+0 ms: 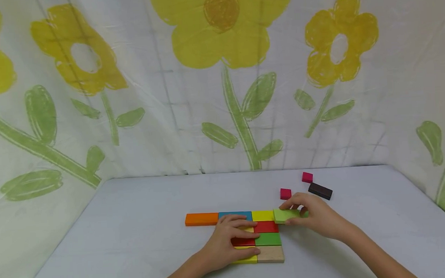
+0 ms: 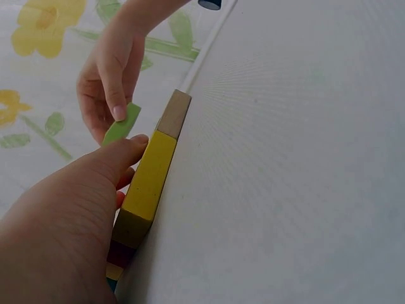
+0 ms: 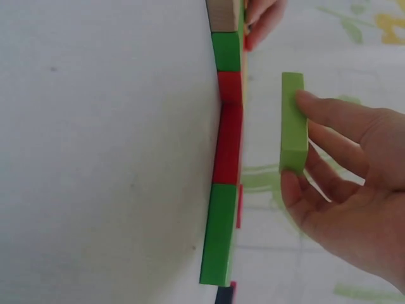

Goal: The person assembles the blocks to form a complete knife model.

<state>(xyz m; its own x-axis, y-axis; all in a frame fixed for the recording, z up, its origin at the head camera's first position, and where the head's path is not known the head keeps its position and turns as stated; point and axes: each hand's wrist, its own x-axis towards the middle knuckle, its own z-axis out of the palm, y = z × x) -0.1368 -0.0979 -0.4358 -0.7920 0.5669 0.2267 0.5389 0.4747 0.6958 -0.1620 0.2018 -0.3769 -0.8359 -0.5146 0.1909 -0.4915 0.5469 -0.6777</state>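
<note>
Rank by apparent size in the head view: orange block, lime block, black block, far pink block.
Largest to smallest:
1. Orange block and lime block: too close to rank, as the lime one is partly hidden
2. Black block
3. Far pink block

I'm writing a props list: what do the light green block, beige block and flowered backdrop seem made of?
The light green block looks like painted wood, smooth and evenly coloured, though plastic is possible. The beige block looks like bare wood, dull and naturally tan. The flowered backdrop seems a thin printed sheet, visibly creased; fabric or plastic, I can't tell.
</note>
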